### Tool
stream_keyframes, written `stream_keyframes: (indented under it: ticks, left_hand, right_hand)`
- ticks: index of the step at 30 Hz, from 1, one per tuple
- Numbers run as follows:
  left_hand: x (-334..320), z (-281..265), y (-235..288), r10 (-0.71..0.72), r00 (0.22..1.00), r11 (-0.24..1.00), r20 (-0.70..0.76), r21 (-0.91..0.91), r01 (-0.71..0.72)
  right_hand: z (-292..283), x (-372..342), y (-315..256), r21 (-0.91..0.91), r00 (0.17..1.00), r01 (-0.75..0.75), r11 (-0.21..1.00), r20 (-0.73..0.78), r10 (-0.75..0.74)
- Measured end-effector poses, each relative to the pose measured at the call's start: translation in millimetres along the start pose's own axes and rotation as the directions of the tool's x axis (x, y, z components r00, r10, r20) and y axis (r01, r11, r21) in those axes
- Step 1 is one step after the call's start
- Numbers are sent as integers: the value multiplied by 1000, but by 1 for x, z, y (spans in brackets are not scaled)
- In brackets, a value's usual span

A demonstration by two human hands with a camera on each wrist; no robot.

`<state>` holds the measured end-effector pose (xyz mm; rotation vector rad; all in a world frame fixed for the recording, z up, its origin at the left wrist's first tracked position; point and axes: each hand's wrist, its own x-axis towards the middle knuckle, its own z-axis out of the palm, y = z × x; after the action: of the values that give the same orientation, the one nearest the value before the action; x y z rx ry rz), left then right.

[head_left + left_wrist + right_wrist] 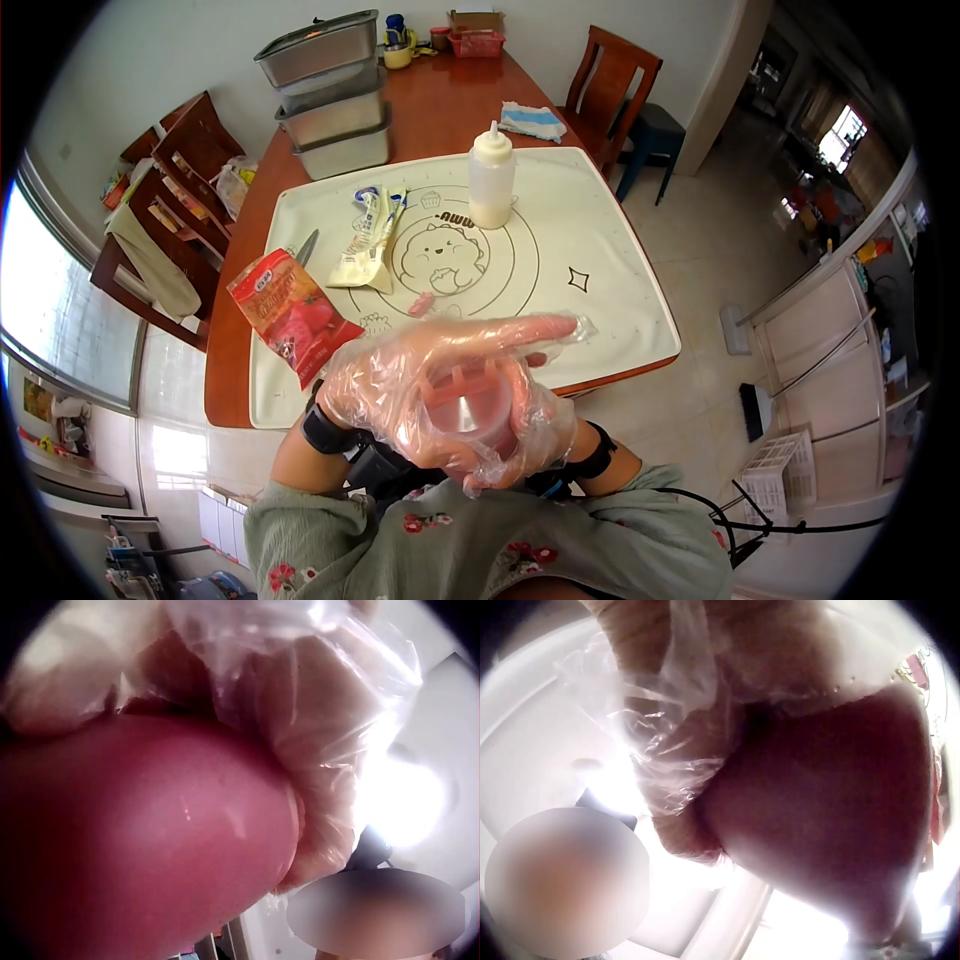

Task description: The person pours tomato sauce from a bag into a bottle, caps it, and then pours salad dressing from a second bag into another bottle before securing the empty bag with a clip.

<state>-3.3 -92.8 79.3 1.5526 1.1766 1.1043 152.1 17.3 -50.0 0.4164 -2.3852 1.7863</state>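
Observation:
Both hands wear clear plastic gloves and hold a pinkish cup point(470, 410) close to the body, in the head view. From the left, the left hand point(400, 375) grips it, with one digit stretched to the right above the rim. The right hand point(540, 425) grips the cup's right side. A smooth pink surface point(165, 832) fills much of the left wrist view, gloved fingers point(315, 765) bent against its edge. In the right wrist view the cup point(825, 810) looks dark pink, with gloved fingers point(682, 757) along its side. The cup's contents cannot be made out.
On the pale mat point(620, 300) lie a red packet point(295, 315), a yellowish packet point(367, 240), a knife point(308, 247) and a small pink piece point(422, 304). A squeeze bottle point(491, 180) stands behind. Stacked metal containers point(335, 105) and a cloth point(532, 121) are farther back.

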Motion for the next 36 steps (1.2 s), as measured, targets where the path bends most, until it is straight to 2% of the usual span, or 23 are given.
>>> stream_keyframes:
  ticks: [3,6,7,8,10,11,12,14,18,19,22,23,24,25,26,27,29,30,32,33,35,36]
  left_hand:
    - [7,-9,-21,83,965,996,247,-55,-72]
    - [16,-5,-35,68,996,994,60,-85,-63]
    - [23,-6,-45,109,993,960,-52,-254,-118]
    - [32,-12,-66,219,951,927,-217,-259,-272]
    - [46,-36,-84,154,849,956,-506,-140,-256]
    - [49,-48,-87,7,772,995,-635,-71,-67]
    - [56,-54,-96,-65,738,998,-672,-53,39]
    - [74,-68,-124,-188,640,968,-745,-29,250]
    - [123,-100,-173,72,614,941,-786,259,220]
    - [142,-116,-205,220,577,920,-786,364,146]
    - [176,-131,-221,397,575,848,-716,525,69]
    - [182,-131,-218,319,597,930,-736,364,-48]
    - [184,-129,-204,245,616,948,-749,317,9]
    - [184,-126,-188,168,629,961,-759,269,68]
    - [183,-124,-182,84,638,967,-766,217,132]
    - [184,-125,-188,138,595,951,-792,273,143]
    - [178,-127,-194,170,573,945,-801,297,136]
    - [174,-125,-193,184,564,942,-805,308,133]
    - [155,-114,-157,116,614,983,-781,180,43]
    - [144,-111,-144,108,646,992,-755,129,-16]
    - [126,-105,-127,96,692,988,-715,-17,-154]
    - [117,-97,-116,90,715,988,-693,-28,-151]
  right_hand:
    - [6,-21,43,-302,987,161,940,49,-153]
    - [-36,10,-39,121,982,21,992,-189,3]
    - [-41,8,-27,223,977,-4,975,-209,52]
    - [-46,5,-20,327,969,-29,945,-224,107]
    - [-88,9,-20,319,919,-130,939,-317,235]
    - [-109,15,-16,216,883,-112,970,-426,197]
    - [-131,23,-6,108,839,-100,989,-525,142]
    - [-176,41,31,21,750,8,1000,-662,8]
    - [-231,79,79,51,631,-39,998,-773,64]
    - [-242,87,88,47,618,-47,998,-783,66]
    - [-267,108,111,-16,553,-76,997,-833,29]
    - [-271,110,125,-27,537,-83,996,-843,21]
    - [-275,110,140,-36,521,-93,995,-853,18]
    - [-279,108,144,-131,574,-219,967,-818,20]
    - [-281,108,149,-145,584,-239,960,-812,22]
    - [-277,109,144,-158,593,-261,952,-804,29]
    - [-271,105,133,-203,600,-340,918,-799,45]
    - [-271,103,131,-238,597,-333,912,-802,9]
    - [-265,98,127,-306,590,-309,900,-804,-70]
    - [-251,94,99,-277,492,-372,886,-868,-64]
    - [-231,72,70,-428,558,-277,860,-801,-218]
    - [-214,63,55,-496,621,-250,831,-741,-255]
